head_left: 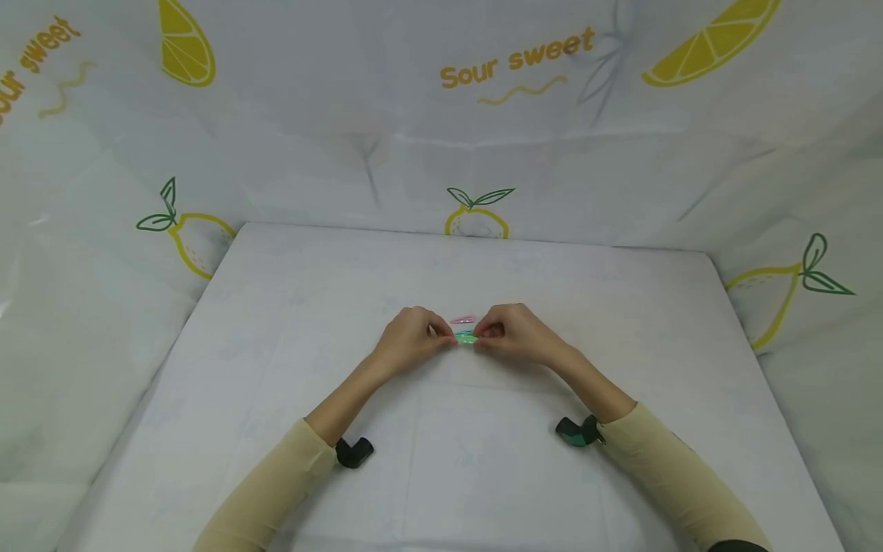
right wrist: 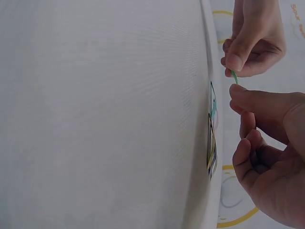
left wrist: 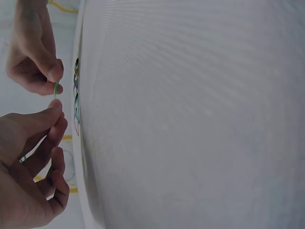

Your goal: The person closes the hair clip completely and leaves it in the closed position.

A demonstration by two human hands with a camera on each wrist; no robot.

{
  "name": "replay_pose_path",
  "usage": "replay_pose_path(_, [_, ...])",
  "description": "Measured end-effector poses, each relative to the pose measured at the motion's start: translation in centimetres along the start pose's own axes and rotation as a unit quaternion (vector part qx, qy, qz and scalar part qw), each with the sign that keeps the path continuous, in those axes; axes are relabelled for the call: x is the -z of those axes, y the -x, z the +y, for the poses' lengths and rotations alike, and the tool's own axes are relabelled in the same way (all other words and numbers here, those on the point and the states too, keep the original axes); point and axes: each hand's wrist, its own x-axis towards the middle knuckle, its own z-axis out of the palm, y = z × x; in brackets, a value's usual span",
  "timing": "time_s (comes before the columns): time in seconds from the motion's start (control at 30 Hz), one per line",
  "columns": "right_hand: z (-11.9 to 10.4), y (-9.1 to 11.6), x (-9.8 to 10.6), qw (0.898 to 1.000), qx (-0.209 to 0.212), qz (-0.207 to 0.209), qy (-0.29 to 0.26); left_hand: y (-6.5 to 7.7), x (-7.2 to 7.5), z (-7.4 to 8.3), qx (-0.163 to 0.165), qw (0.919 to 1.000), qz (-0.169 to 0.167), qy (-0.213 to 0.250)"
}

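A green snap hair clip (head_left: pixel 466 339) spans the gap between my two hands. My left hand (head_left: pixel 412 337) pinches its left end between thumb and index finger. At the other end, the thumb and index finger of my right hand (head_left: pixel 516 331) pinch it too. In the right wrist view the clip (right wrist: pixel 234 76) looks thin and slightly bowed, its ends hidden by fingertips. Just beyond it on the table lie a pink hair clip (head_left: pixel 463 320) and a teal hair clip (right wrist: pixel 213 102). Dark and yellow clips (right wrist: pixel 211 148) lie beside the teal one, behind my right hand in the head view.
A white cloth covers the table (head_left: pixel 469 460). Behind it and along both sides hangs a white curtain (head_left: pixel 310 138) with lemon prints. Black wrist camera mounts (head_left: pixel 355 452) stick out from both sleeve cuffs, over the near part of the table.
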Motion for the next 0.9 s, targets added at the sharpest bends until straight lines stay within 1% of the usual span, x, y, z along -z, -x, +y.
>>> replay_pose_path(0.2, [0.0, 0.0, -0.1, 1.000, -0.006, 0.000, 0.006, -0.1, -0.1, 0.1, 0.007, 0.9999, -0.011, -0.006])
replay_pose_path(0.3, [0.1, 0.0, -0.2, 1.000, -0.005, 0.000, 0.010, -0.2, -0.2, -0.1, 0.006, 0.9999, -0.015, 0.000])
replay_pose_path(0.47, [0.2, -0.1, -0.1, 1.000, -0.004, 0.000, 0.018, -0.5, -0.4, -1.0, 0.004, 0.9991, -0.024, 0.036])
replay_pose_path(0.63, [0.2, -0.2, 0.1, 1.000, -0.003, -0.007, 0.019, -0.7, -0.2, -1.6, 0.021, 0.9962, -0.038, 0.076])
replay_pose_path(0.77, [0.3, -0.3, 0.2, 1.000, -0.004, -0.016, 0.022, -0.9, -0.1, -2.0, 0.036, 0.9943, -0.044, 0.090])
replay_pose_path(0.9, [0.5, -0.4, 0.3, 0.999, -0.005, -0.021, 0.029, -1.1, -0.1, -2.2, 0.038, 0.9930, -0.047, 0.101])
